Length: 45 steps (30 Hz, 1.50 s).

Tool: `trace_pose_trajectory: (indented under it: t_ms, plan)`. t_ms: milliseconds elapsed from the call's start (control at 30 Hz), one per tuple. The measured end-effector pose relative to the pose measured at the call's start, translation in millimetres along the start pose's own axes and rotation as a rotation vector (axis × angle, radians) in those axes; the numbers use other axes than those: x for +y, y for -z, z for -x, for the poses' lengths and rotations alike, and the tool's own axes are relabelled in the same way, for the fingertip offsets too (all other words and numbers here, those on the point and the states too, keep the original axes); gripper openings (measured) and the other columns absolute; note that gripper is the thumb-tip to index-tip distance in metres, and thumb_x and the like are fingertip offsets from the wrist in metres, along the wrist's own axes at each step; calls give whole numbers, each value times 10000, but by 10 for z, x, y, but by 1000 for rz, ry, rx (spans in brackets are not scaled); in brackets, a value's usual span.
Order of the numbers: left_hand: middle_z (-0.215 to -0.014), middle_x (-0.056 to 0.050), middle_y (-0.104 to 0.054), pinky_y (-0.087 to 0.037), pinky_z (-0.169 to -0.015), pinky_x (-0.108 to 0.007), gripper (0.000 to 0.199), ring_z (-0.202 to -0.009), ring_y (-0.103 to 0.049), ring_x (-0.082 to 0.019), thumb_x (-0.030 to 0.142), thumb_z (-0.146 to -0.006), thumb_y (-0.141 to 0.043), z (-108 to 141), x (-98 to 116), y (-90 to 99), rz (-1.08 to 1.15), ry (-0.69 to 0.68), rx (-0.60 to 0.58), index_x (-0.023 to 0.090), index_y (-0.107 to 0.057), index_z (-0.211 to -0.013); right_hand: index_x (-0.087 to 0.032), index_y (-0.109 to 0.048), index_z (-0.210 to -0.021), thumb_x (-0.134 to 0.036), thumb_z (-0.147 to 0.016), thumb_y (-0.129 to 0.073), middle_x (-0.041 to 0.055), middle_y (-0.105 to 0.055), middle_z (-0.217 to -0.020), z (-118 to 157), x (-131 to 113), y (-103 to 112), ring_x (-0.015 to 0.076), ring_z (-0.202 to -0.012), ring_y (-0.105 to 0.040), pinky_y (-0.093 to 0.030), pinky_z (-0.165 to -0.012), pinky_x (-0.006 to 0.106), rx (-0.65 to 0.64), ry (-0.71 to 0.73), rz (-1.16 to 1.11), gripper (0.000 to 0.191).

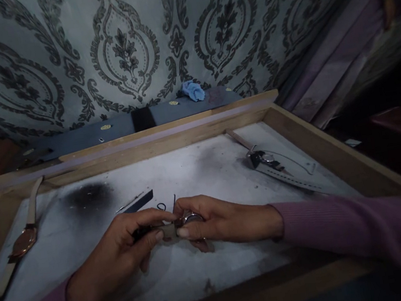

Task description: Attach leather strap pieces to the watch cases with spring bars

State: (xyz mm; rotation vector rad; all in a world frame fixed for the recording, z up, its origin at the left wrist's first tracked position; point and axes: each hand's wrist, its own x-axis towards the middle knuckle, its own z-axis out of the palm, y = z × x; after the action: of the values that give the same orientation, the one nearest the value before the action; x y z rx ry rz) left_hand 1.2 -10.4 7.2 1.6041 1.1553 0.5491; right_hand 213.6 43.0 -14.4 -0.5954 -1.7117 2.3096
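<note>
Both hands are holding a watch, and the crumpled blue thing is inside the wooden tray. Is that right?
Not quite: in the head view, the crumpled blue thing lies outside the wooden tray, beyond its far edge. The left hand and right hand do hold a watch.

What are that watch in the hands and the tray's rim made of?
Watch case: probably polished metal, its round edge gleaming silvery. What looks like its strap: dull grey, perhaps leather, mostly covered. Tray rim: likely wood, matte brown.

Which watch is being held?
The middle watch, gripped by the left hand and right hand; the left watch and right watch lie in the tray, unheld.
</note>
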Motion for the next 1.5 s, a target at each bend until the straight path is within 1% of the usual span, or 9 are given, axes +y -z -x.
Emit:
trace_pose_trajectory:
  t_ms: [67,233,367,600,767,1100,1233,1400,1500]
  plan:
    - [-870,-36,-713,-430,-411,-126,290,-432,-466,-34,253,-888,-529,3,-2,1,9,4,6,186,-672,-1131,-158,-473,-889,-436,-860,-604,-53,-496,-612,0,2,-1,88,-581,-468,-368,-570,231,1,3,-2,309]
    - [-770,-23,-698,-434,-417,-127,284,-421,-450,-36,255,-888,-522,-6,-11,0,7,-4,-20,166,-683,-1103,-156,-480,-894,-415,-870,-598,-54,-500,-600,3,1,3,88,-577,-466,-366,-575,232,1,-1,3,286]
    - [-751,-31,-700,-430,-413,-132,309,-415,-441,-40,255,-886,-510,-6,-10,2,-8,7,-21,151,-670,-1129,-151,-481,-897,-409,-869,-601,-51,-499,-619,-2,-6,5,85,-581,-466,-372,-583,241,-2,-4,1,285]
    - [-706,-18,-684,-408,-400,-130,296,-414,-438,-45,273,-872,-536,-12,-10,13,3,10,-10,161,-702,-1090,-155,-473,-915,-437,-861,-606,-55,-501,-610,1,2,4,90,-588,-472,-375,-575,241,-4,0,-2,316]
    - [-603,8,-642,-389,-392,-129,283,-401,-430,-49,274,-862,-550,-17,15,10,2,20,1,164,-724,-1055,-161,-464,-911,-445,-856,-610,-55,-502,-604,0,25,-1,88,-581,-474,-373,-562,229,-9,9,-32,324]
    - [-649,9,-680,-415,-393,-129,247,-403,-466,-51,243,-859,-556,-18,36,19,-23,-13,20,188,-738,-1017,-151,-482,-893,-426,-848,-624,-51,-516,-612,4,10,-17,83,-588,-494,-383,-566,225,-1,-2,-72,312]
    - [-647,18,-672,-412,-384,-124,253,-399,-464,-48,237,-869,-545,-15,43,13,-29,-26,34,198,-729,-1039,-157,-476,-885,-443,-847,-621,-55,-514,-605,5,4,-13,82,-580,-483,-378,-562,228,6,12,-39,323]
    - [-655,24,-652,-410,-397,-124,260,-412,-460,-48,242,-885,-537,1,35,8,-38,-51,46,215,-714,-1074,-157,-482,-890,-482,-833,-623,-58,-509,-591,7,-13,-19,86,-578,-472,-366,-576,240,45,-7,-22,358]
    - [-701,15,-670,-408,-408,-127,262,-421,-465,-47,225,-888,-534,10,29,11,-49,-48,38,223,-711,-1081,-157,-485,-882,-511,-818,-627,-54,-507,-588,9,-28,-23,90,-580,-470,-366,-581,246,54,-23,-18,387]
